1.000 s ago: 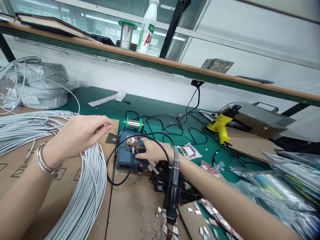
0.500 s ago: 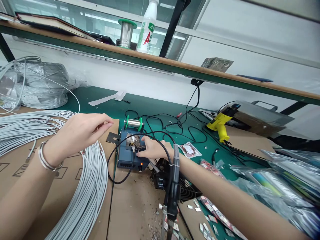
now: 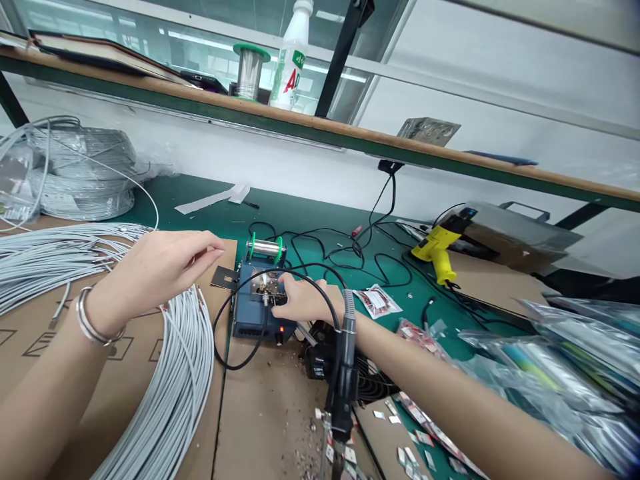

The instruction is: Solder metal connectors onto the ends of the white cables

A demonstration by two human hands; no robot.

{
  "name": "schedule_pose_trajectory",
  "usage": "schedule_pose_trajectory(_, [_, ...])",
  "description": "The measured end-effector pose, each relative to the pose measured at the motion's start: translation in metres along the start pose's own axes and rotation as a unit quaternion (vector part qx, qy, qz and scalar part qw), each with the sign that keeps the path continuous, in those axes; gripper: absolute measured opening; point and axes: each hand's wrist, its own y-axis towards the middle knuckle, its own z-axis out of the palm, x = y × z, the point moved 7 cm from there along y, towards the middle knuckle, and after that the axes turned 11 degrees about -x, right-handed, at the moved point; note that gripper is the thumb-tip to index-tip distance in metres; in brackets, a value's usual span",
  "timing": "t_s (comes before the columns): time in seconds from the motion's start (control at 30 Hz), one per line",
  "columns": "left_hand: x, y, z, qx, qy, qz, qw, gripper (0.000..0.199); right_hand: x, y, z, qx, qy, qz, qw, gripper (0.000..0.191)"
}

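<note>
My left hand (image 3: 163, 270), with silver bangles at the wrist, hovers over the bundle of grey cables (image 3: 175, 373). Its fingers are drawn together toward the thumb, and nothing shows between them. Farther forward, my right hand (image 3: 307, 300) reaches to the right side of a blue soldering wire feeder (image 3: 250, 313), whose orange light is lit. Thumb and forefinger close around the edge of its metal mechanism (image 3: 265, 285); what they pinch is hidden. A solder wire spool (image 3: 265, 250) with green flanges sits behind the mechanism. A black cable loops from the feeder to a black soldering handpiece (image 3: 344, 393) in front.
Coiled grey cable (image 3: 83, 173) stands at the back left. To the right lie a yellow heat gun (image 3: 437, 253), small plastic bags (image 3: 377, 300) and loose tiny parts (image 3: 410, 460). A shelf (image 3: 300, 119) crosses above, bearing a white bottle (image 3: 291, 60) and another spool (image 3: 250, 73).
The view has shifted slightly. My right hand stays at the feeder's mechanism with a small change in its fingers. My left hand keeps nearly the same pose.
</note>
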Motion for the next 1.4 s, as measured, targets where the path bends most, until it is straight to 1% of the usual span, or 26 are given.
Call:
schedule_pose_trajectory(0.23, [0.001,0.0,0.001,-0.003,0.009,0.005,1.0,0.025,-0.005,0.001,0.005,0.027,-0.006,0.002,1.0,0.062])
schedule_pose_trajectory(0.37, [-0.001,0.0,0.002,-0.003,0.014,0.012,1.0,0.025,-0.007,0.004,0.007,0.025,-0.004,-0.006,1.0,0.063])
schedule_pose_trajectory(0.5, [0.0,-0.001,0.0,0.001,0.008,0.005,1.0,0.024,-0.01,0.007,0.009,0.02,-0.004,-0.016,1.0,0.065])
schedule_pose_trajectory(0.8, [0.0,0.0,-0.003,-0.007,0.004,0.0,1.0,0.027,-0.006,0.005,0.008,0.019,-0.004,-0.019,1.0,0.061])
schedule_pose_trajectory(1.0, [-0.001,0.0,-0.003,-0.01,0.006,0.003,1.0,0.025,-0.006,0.005,0.007,0.022,0.002,-0.022,1.0,0.059])
schedule_pose_trajectory(1.2, [0.001,-0.003,-0.002,0.036,0.016,-0.026,0.999,0.022,-0.008,0.008,0.012,0.017,0.009,-0.034,0.999,0.057])
schedule_pose_trajectory(1.33, [0.002,-0.004,-0.003,0.027,0.015,-0.02,0.999,0.02,-0.011,0.008,0.011,0.006,0.024,-0.037,0.999,0.057])
schedule_pose_trajectory(1.4, [0.003,-0.004,-0.002,0.027,0.016,-0.019,0.999,0.02,-0.012,0.009,0.01,-0.005,0.038,-0.042,0.998,0.054])
